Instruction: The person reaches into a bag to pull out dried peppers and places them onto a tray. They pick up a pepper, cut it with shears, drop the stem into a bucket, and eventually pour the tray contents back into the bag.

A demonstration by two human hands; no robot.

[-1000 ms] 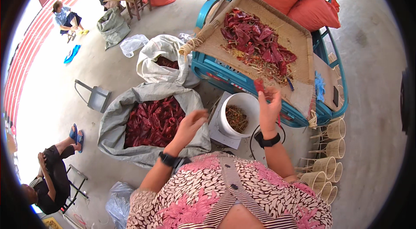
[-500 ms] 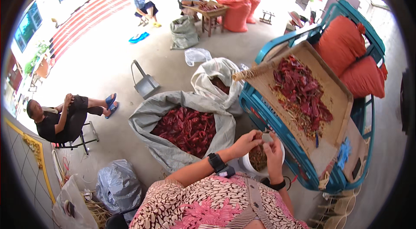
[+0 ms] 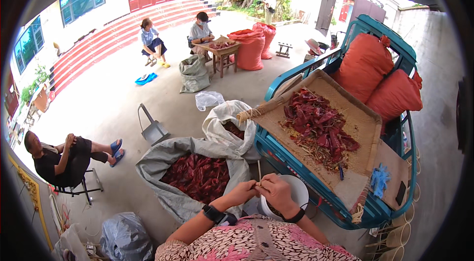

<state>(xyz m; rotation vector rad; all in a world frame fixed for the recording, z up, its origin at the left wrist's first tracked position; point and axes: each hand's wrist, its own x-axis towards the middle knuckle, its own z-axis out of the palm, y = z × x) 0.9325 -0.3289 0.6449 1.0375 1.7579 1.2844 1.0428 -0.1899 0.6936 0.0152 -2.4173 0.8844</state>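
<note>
Both my hands meet in front of me, fingers pinched together. A thin, pale stick-shaped thing (image 3: 259,169) points up from between them. My left hand (image 3: 241,195) holds its lower end from the left, and my right hand (image 3: 277,193) closes on the same spot from the right. What exactly it is, I cannot make out. Just under and beside my right hand stands a white bucket (image 3: 300,193), its inside partly covered by that hand. Left of my hands, a large grey sack (image 3: 153,162) gapes wide, full of dried red chili peppers (image 3: 197,177).
A woven tray (image 3: 363,113) of chilies rests on a teal truck bed (image 3: 276,150), beside full red sacks (image 3: 363,66). A white sack (image 3: 222,118) and a dustpan (image 3: 155,132) lie ahead. One person (image 3: 59,160) sits left; others sit farther off around a small table (image 3: 224,56).
My hands have moved from over the bucket to its left edge. A small greyish piece showed between my fingers before; now the thin pale stick-shaped thing does. My view has shifted.
</note>
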